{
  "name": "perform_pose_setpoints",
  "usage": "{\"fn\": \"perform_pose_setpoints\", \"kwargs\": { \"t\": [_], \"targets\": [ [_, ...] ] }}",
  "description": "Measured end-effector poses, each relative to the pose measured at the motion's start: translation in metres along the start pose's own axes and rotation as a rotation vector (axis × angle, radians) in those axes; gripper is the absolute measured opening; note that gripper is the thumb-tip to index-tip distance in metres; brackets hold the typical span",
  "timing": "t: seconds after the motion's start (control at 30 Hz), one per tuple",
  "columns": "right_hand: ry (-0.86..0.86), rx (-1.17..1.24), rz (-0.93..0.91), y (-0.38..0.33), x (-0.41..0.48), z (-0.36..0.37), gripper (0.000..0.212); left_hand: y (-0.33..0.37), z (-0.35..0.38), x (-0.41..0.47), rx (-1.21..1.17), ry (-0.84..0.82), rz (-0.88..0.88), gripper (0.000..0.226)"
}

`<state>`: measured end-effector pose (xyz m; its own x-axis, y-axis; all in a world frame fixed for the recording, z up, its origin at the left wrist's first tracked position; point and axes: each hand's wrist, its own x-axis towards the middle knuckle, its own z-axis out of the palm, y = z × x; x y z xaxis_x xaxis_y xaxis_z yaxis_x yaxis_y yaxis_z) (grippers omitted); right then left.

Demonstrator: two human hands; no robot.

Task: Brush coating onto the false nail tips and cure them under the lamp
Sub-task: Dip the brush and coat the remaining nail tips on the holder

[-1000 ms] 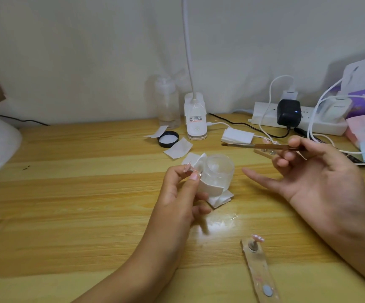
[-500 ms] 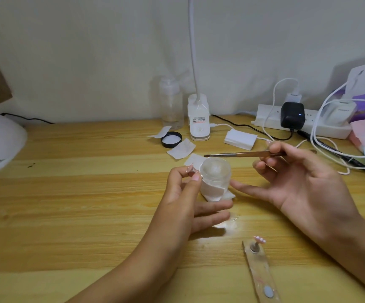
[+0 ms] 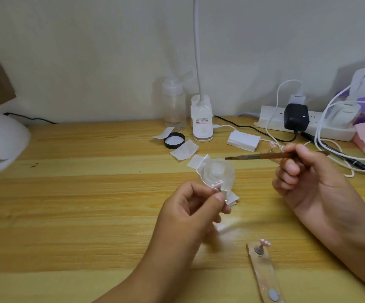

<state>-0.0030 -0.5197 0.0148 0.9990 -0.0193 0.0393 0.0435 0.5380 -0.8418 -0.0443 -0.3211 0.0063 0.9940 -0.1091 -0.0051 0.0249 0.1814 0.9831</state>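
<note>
A person is working at a wooden desk (image 3: 68,204), pinching a small pink false nail tip (image 3: 218,183) between the thumb and curled forefinger of the left hand (image 3: 190,211). That hand is hovering just above the desk, directly in front of a clear jar (image 3: 220,170). The right hand (image 3: 308,184) is gripping a brown-handled brush (image 3: 264,155) between thumb and fingertips, with the other fingers curling toward the palm. It is holding the brush nearly level, its dark bristles pointing left above the jar's far rim and staying apart from the nail tip. The jar is standing on the desk with white paper wrapping its base. A second nail tip (image 3: 264,242) is sitting on a small peg at the end of a wooden stick (image 3: 264,278), which is lying between the two forearms. At the far left a white domed lamp (image 3: 0,138) is showing only in part, well apart from both hands. Along the wall, a clear bottle (image 3: 174,106) is standing beside the base of a white desk lamp (image 3: 201,121), with a black lid (image 3: 174,140) and paper squares (image 3: 183,149) lying in front of them. To the right, a white power strip (image 3: 269,119) is carrying a black adapter (image 3: 296,117).
</note>
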Motion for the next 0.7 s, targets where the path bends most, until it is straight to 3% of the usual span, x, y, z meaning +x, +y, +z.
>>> {"fn": "perform_pose_setpoints", "kwargs": {
  "t": [0.1,0.4,0.53,0.7],
  "targets": [
    [0.020,-0.033,-0.034,0.0010,-0.0007,-0.0011,0.020,-0.0002,0.0007,-0.0010,0.034,-0.037,0.006,0.008],
    [-0.030,0.073,0.041,-0.0037,-0.0019,-0.0046,0.025,-0.0007,0.0008,0.0017,0.071,-0.077,0.045,0.008],
    [-0.026,0.131,0.075,-0.0030,0.0011,-0.0052,0.017,-0.0017,0.0001,0.0013,0.082,-0.086,0.048,0.007],
    [0.026,0.016,0.016,0.0005,0.0013,-0.0024,0.017,-0.0015,0.0007,0.0013,0.097,-0.086,0.056,0.007]
  ]
}}
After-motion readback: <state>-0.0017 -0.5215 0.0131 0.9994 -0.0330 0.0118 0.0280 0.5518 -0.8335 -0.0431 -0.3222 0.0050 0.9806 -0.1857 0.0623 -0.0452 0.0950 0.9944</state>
